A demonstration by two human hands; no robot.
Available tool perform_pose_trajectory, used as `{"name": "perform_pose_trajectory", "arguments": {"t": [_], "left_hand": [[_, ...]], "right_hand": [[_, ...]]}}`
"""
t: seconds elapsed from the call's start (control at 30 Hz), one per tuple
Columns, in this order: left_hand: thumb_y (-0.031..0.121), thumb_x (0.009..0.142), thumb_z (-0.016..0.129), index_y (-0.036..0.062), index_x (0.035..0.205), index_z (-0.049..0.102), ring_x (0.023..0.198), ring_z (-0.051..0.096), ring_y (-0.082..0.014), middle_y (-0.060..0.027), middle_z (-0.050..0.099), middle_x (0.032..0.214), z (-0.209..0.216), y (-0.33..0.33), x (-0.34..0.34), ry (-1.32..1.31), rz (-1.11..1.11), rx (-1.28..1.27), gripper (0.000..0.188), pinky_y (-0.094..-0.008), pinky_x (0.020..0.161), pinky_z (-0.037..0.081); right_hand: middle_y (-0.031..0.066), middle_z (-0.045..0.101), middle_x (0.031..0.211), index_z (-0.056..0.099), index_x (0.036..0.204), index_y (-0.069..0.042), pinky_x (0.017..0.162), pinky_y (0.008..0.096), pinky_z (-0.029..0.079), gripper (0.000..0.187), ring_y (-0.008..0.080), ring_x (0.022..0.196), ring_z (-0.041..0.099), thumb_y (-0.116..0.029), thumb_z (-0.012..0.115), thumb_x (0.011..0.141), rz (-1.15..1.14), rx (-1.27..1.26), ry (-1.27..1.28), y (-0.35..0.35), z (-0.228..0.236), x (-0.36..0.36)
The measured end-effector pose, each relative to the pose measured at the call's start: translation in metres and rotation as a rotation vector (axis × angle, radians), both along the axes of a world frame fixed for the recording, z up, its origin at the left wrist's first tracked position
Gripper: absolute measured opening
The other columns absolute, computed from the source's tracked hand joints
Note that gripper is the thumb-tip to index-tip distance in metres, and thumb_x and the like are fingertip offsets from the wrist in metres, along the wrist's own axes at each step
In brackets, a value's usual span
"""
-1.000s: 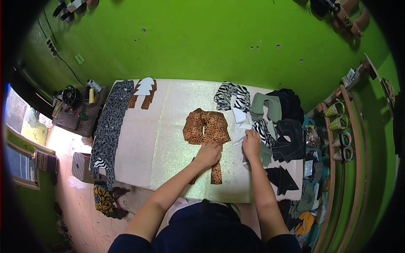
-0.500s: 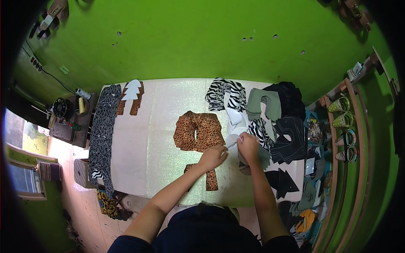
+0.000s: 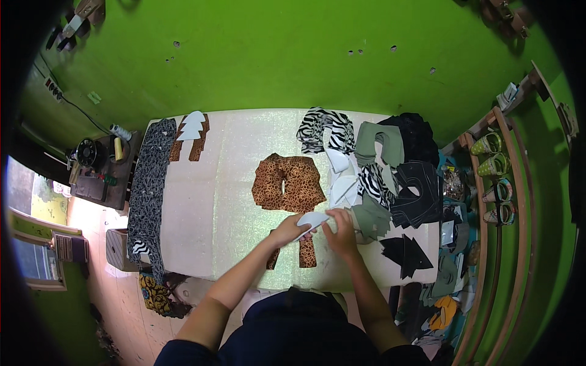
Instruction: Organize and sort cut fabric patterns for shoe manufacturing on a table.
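Observation:
A small white cut piece (image 3: pixel 314 218) with a curved edge is held up over the near middle of the table. My left hand (image 3: pixel 289 232) is closed on its left end. My right hand (image 3: pixel 342 234) pinches at its right end, the fingertips partly hidden. Directly below lies an orange-brown and black patterned U-shaped fabric piece (image 3: pixel 307 254), partly covered by my hands. Farther off sits a stack of the same patterned fabric pieces (image 3: pixel 298 182). More white pieces (image 3: pixel 345 184) lie right of that stack.
Zebra-print pieces (image 3: pixel 310 131), olive pieces (image 3: pixel 366 146) and black pieces (image 3: pixel 418 210) cover the table's right side. Grey patterned fabric (image 3: pixel 149 195) runs along the left edge. A white tree-shaped piece (image 3: pixel 192 127) lies on brown fabric. A wooden rack (image 3: pixel 488 244) with sandals stands right.
Both hands have moved left and nearer me, away from the white pile, bringing one white piece over the near patterned piece. The view has shifted slightly.

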State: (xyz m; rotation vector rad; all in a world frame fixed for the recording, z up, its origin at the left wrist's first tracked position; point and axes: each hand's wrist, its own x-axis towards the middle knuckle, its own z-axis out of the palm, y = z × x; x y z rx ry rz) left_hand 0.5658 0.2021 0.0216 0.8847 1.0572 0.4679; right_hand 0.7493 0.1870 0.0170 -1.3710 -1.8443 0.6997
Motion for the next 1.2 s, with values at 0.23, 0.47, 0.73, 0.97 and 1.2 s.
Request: {"name": "perform_pose_trajectory", "arguments": {"t": [0.23, 0.47, 0.73, 0.97, 1.2], "left_hand": [[0.012, 0.089, 0.051, 0.0024, 0.108, 0.054, 0.073, 0.061, -0.0086, -0.0042, 0.065, 0.09, 0.021, 0.007, -0.055, 0.214, -0.254, 0.138, 0.022, -0.0212, 0.062, 0.049], [0.01, 0.084, 0.058, -0.0034, 0.097, 0.055, 0.069, 0.063, -0.0127, -0.0074, 0.061, 0.077, -0.005, -0.025, -0.083, 0.28, 0.157, 0.113, 0.019, -0.0221, 0.056, 0.05], [0.012, 0.081, 0.059, -0.0026, 0.088, 0.061, 0.063, 0.061, -0.0171, -0.0117, 0.062, 0.072, -0.02, -0.059, -0.068, 0.562, 0.201, 0.318, 0.016, -0.0283, 0.061, 0.048], [0.012, 0.08, 0.057, -0.0018, 0.092, 0.06, 0.076, 0.062, -0.0303, -0.0184, 0.063, 0.08, -0.022, -0.063, -0.064, 0.633, 0.214, 0.446, 0.019, -0.0355, 0.071, 0.047], [0.01, 0.081, 0.054, -0.0024, 0.09, 0.059, 0.08, 0.06, -0.0347, -0.0214, 0.062, 0.084, -0.019, -0.063, -0.06, 0.768, 0.162, 0.557, 0.016, -0.0404, 0.072, 0.046]], "right_hand": [[0.0025, 0.058, 0.088, 0.055, 0.108, 0.001, 0.07, 0.0206, 0.041, 0.029, 0.0067, 0.075, 0.049, -0.015, 0.061, 0.084, 0.298, -0.637, 0.335, 0.021, 0.003, -0.021], [0.0004, 0.057, 0.069, 0.06, 0.092, 0.001, 0.058, 0.0213, 0.04, 0.017, 0.0058, 0.061, 0.047, -0.012, 0.063, 0.081, 0.071, -0.507, 0.176, -0.002, -0.016, -0.044], [0.0076, 0.061, 0.071, 0.062, 0.094, -0.003, 0.06, 0.0278, 0.045, 0.02, 0.0158, 0.062, 0.057, -0.013, 0.064, 0.076, -0.042, -0.511, -0.042, -0.024, -0.025, -0.047], [0.0089, 0.063, 0.073, 0.063, 0.093, -0.007, 0.063, 0.0326, 0.047, 0.02, 0.0228, 0.065, 0.06, -0.018, 0.063, 0.076, -0.112, -0.509, -0.171, -0.029, -0.021, -0.055], [0.0118, 0.066, 0.082, 0.063, 0.092, -0.007, 0.066, 0.0371, 0.048, 0.018, 0.028, 0.075, 0.063, -0.018, 0.06, 0.078, -0.147, -0.5, -0.239, -0.032, -0.02, -0.059]]}}
